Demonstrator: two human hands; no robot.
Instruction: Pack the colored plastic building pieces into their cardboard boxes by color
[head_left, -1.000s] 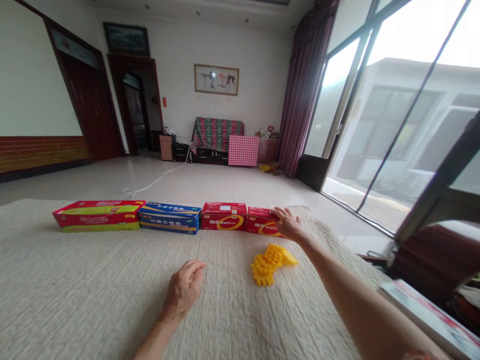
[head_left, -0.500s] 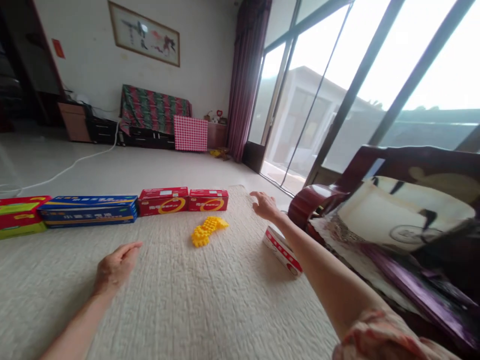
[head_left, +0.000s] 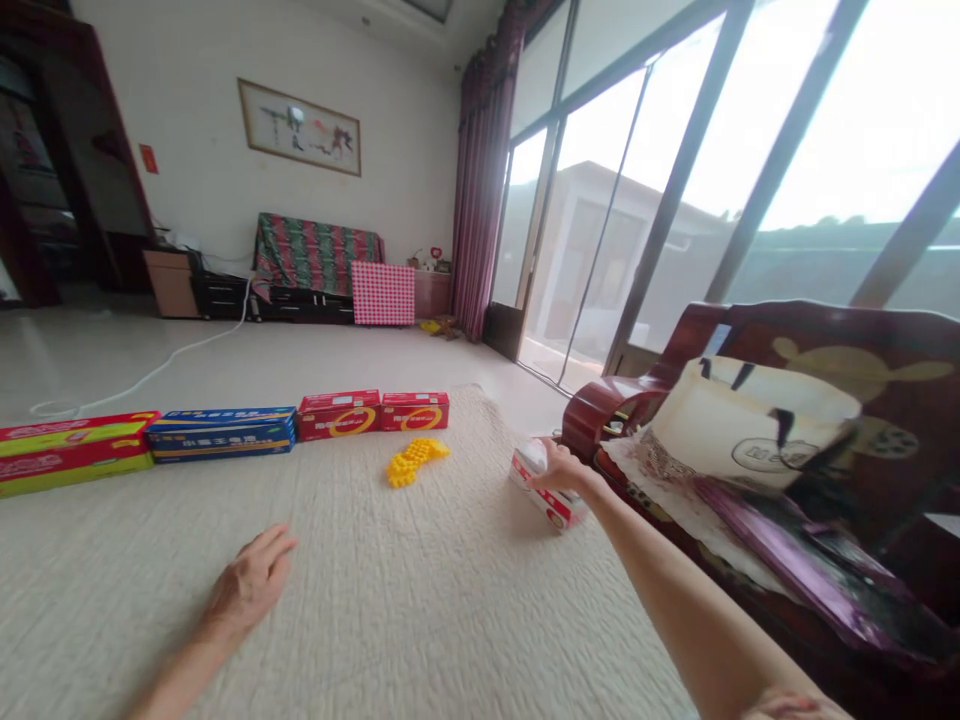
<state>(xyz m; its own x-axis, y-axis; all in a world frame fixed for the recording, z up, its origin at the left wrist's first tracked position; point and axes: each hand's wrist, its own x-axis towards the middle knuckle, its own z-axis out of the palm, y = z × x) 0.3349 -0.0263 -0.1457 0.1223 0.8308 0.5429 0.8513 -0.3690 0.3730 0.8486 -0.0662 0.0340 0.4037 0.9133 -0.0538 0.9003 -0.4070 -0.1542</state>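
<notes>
My right hand [head_left: 561, 468] is on top of a small white and red box [head_left: 553, 505] on the mat at the right. Its fingers bend over the box's top and its thumb lies along the near side; part of the top is hidden under the hand. My left hand [head_left: 251, 578] is over the mat at the lower left, fingers stretched out, holding nothing. Between the hands, farther off, lies a bumpy yellow piece [head_left: 414, 460]. Behind it stand two red boxes [head_left: 340, 415], a blue box [head_left: 225, 434] and a red and green box [head_left: 79, 448] in a row.
The pale quilted mat [head_left: 420, 600] covers the floor around me. A dark wooden seat [head_left: 611, 405] stands close at the right, bearing a cream bag [head_left: 750, 420] and a purple item [head_left: 780, 545]. A white cable [head_left: 176, 355] runs over the floor at the back left.
My right hand has come down and back onto the white and red box. My left hand has turned, its fingers now more visible. The view has tilted up a little.
</notes>
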